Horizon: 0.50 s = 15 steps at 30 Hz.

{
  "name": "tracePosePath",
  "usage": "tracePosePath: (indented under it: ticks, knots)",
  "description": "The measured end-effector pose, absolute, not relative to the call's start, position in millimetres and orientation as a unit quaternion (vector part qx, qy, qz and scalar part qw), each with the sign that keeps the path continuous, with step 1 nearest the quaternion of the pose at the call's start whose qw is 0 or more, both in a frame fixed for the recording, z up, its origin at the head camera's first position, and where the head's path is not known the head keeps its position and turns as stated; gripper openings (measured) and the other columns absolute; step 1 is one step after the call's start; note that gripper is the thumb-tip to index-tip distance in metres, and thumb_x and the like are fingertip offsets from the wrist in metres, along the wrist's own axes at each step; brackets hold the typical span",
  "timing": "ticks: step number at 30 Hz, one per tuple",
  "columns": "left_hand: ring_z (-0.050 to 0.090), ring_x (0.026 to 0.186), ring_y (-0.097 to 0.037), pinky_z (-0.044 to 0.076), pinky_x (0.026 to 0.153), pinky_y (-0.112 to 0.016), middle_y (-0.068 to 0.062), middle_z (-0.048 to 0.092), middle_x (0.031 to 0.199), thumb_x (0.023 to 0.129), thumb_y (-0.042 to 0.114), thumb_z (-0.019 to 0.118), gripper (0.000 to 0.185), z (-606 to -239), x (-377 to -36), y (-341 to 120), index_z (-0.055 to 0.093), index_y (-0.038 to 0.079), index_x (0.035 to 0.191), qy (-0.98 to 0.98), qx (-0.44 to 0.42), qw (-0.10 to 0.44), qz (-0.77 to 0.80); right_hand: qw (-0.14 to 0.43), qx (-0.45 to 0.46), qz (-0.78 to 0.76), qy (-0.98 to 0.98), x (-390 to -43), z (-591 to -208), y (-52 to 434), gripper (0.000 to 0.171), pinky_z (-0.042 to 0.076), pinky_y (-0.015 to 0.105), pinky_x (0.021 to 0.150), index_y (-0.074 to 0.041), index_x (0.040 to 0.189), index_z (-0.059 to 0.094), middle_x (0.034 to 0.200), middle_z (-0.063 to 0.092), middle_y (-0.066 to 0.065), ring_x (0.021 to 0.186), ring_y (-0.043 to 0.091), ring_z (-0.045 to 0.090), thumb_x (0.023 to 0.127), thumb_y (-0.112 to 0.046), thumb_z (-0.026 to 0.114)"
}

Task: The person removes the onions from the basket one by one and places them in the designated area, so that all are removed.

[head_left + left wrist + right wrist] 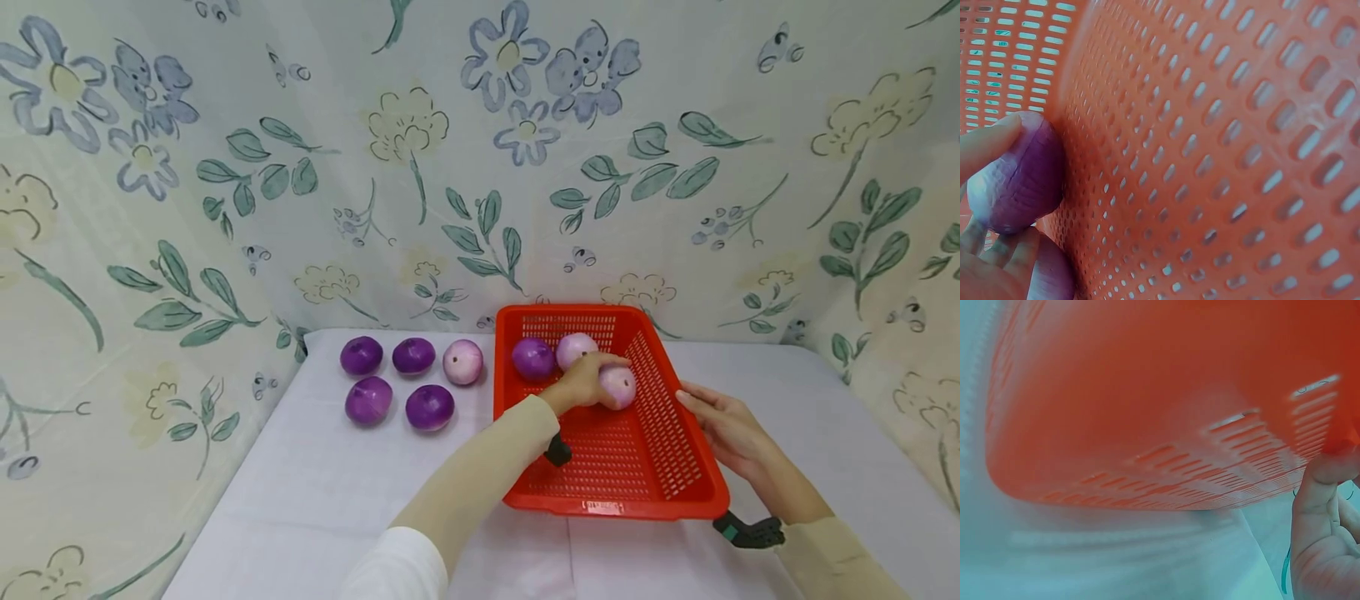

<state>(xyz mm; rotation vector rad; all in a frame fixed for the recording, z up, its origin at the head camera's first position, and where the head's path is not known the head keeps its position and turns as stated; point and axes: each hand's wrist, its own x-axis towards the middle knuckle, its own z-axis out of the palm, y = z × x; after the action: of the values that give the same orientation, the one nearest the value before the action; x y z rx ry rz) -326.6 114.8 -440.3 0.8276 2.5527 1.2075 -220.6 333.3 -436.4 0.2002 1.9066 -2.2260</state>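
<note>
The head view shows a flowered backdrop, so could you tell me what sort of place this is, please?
Probably a staged tabletop set, not a kitchen: floral cloth hangs all round a white-covered table, which bears only onions and a red basket.

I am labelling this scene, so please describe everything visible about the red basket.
The red basket is rectangular, looks like plastic, and has slotted walls and floor. It sits upright on the white table. Two onions lie at its far end; the left hand holds a third inside. The right hand touches its right rim.
</note>
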Motion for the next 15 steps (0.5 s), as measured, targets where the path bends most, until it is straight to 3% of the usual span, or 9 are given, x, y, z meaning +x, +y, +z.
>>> tracePosePath:
  ticks: [4, 7, 15]
  knots:
    - [0.054, 0.118, -0.010, 0.043, 0.100, -0.023, 0.001, 0.060, 0.135, 0.072, 0.004, 0.090, 0.070, -440.3, -325.2, 114.8, 0.065, 0.019, 0.135, 0.863, 0.275, 0.107, 0.410, 0.100, 0.064, -0.769, 0.628, -218.9, -437.3, 335.3, 0.023, 0.059, 0.033, 0.080, -0.026, 0.124, 0.061, 0.105, 0.071, -0.008, 0.092, 0.013, 0.068, 0.101, -0.022, 0.060]
    - [0.055, 0.115, -0.010, 0.043, 0.099, -0.023, 0.001, 0.061, 0.132, 0.071, 0.007, 0.091, 0.069, -441.6, -326.0, 114.9, 0.065, 0.020, 0.134, 0.865, 0.269, 0.110, 0.410, 0.099, 0.062, -0.771, 0.626, -218.5, -437.4, 335.9, 0.016, 0.059, 0.033, 0.080, -0.031, 0.114, 0.065, 0.104, 0.071, -0.007, 0.092, 0.014, 0.069, 0.101, -0.022, 0.060]
    - [0.056, 0.117, -0.012, 0.043, 0.101, -0.022, -0.002, 0.062, 0.132, 0.072, 0.010, 0.091, 0.066, -432.8, -326.5, 109.2, 0.066, 0.016, 0.133, 0.858, 0.270, 0.119, 0.421, 0.099, 0.060, -0.767, 0.631, -219.2, -436.1, 334.2, 0.017, 0.059, 0.032, 0.079, -0.030, 0.116, 0.064, 0.104, 0.071, -0.007, 0.091, 0.013, 0.069, 0.102, -0.022, 0.059]
